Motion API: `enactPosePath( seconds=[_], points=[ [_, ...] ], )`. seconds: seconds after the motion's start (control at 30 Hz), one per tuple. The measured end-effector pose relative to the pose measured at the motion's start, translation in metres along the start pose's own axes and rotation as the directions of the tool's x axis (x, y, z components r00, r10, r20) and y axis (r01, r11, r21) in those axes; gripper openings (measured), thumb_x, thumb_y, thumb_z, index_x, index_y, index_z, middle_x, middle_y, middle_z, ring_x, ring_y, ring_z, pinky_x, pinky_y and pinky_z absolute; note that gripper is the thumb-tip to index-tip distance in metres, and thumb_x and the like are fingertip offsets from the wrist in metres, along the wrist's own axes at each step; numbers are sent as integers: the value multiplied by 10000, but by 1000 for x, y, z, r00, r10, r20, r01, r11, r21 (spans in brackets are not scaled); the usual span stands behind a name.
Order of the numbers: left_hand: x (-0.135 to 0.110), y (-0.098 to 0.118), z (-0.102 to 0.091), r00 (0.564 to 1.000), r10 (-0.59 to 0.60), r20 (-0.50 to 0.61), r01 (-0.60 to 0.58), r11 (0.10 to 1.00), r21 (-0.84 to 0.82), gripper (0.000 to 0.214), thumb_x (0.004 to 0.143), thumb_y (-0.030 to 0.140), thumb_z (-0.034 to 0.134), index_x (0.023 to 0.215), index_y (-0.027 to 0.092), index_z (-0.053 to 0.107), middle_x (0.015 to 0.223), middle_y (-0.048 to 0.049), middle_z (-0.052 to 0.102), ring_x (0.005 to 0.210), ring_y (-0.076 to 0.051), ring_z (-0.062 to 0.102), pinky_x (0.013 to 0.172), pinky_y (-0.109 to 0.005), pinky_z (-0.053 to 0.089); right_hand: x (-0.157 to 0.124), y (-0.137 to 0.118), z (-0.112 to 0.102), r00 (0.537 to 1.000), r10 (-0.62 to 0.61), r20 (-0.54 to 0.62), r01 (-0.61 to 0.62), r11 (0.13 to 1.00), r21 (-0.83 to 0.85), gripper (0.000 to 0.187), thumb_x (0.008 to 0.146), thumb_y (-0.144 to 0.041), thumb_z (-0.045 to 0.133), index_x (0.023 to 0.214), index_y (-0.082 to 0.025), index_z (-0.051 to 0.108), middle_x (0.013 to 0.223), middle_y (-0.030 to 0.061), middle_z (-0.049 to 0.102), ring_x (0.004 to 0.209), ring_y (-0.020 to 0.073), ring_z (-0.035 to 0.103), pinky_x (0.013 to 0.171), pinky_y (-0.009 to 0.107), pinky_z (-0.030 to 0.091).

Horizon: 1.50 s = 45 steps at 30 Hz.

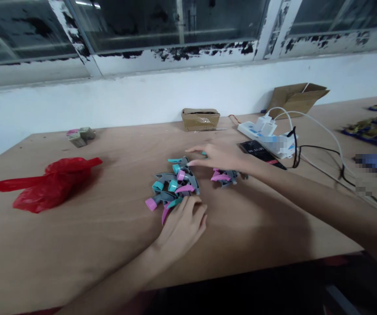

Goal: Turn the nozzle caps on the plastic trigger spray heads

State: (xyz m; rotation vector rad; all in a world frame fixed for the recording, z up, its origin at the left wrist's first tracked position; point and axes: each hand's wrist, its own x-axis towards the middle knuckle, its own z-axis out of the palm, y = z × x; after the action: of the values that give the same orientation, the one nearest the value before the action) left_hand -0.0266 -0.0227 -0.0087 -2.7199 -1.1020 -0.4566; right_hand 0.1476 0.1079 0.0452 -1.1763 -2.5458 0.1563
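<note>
Lying mid-table (109,245): pile of gray, teal and pink pieces (181,176). My left hand (185,221) at pile's near edge, fingers curled; cannot tell whether that grip clasps anything. My right hand (219,156) over far right side, grip released, thumb and fingers spread. Smaller cluster (223,177) just right of pile, near right wrist. Farther out: red bag (55,181) to left, phone (260,153) and power strip (273,141) to right, small cardboard box (200,120) behind.
</note>
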Motion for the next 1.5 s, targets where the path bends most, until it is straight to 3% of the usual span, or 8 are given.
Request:
enactPosePath(
  seconds=[0.2,0.37,0.5,0.6,0.8,0.9,1.07,1.5],
  points=[
    [11,-14,6,981,-192,-29,194,980,53,184,841,183,467,977,126,578,990,-99,545,924,-230,550,678,-340,518,1,56,6,966,250,-59,-256,954,-155,441,815,-494,492,1030,-138,637,1125,147,610,1099,328,500,917,493,330],
    [8,-5,5,971,-236,-45,240,965,109,171,840,182,463,954,148,585,1016,-88,549,946,-231,540,622,-318,514,13,72,22,953,302,-33,-303,937,-171,455,725,-556,571,848,-134,690,1058,162,629,1105,364,468,919,527,294],
    [4,4,2,976,-209,-54,212,976,43,163,838,166,471,945,146,592,1027,-84,555,940,-220,548,688,-338,519,21,66,27,962,271,-23,-272,954,-122,380,761,-521,554,805,-168,688,884,101,683,992,312,554,924,529,275],
    [4,7,-6,977,-181,-115,173,982,-79,169,843,175,482,975,161,586,1035,-76,553,930,-200,559,737,-338,517,17,55,18,969,225,-103,-234,969,-83,351,837,-454,488,1006,-178,624,1012,94,661,1033,277,551,949,510,265],
    [18,11,-40,926,-303,-226,170,867,-469,148,856,205,503,980,188,582,957,-39,578,836,-131,578,710,-262,524,-55,21,-22,971,-82,-225,86,996,6,366,828,-476,504,1065,-201,552,1051,50,647,1027,210,568,1019,455,233],
    [33,16,-49,920,-375,-112,235,759,-608,167,869,229,490,999,201,591,963,-27,620,834,-128,594,673,-244,523,-106,1,-32,971,-163,-173,166,986,2,313,832,-434,520,1058,-221,554,1055,36,645,1033,201,564,1059,476,133],
    [53,31,-30,955,-212,205,288,515,-807,189,822,252,557,983,172,614,966,-51,666,849,-160,630,762,-310,517,-157,-18,-25,971,-224,-81,227,973,40,227,849,-337,504,1024,-205,562,979,26,658,970,175,582,1067,494,46],
    [53,33,6,902,-146,407,432,323,-842,206,712,165,614,890,167,511,848,-12,573,705,-114,577,626,-251,515,-163,-9,7,976,-210,-54,217,956,199,226,828,-304,540,1024,-196,576,934,21,646,941,164,567,1056,488,73]
  ],
)
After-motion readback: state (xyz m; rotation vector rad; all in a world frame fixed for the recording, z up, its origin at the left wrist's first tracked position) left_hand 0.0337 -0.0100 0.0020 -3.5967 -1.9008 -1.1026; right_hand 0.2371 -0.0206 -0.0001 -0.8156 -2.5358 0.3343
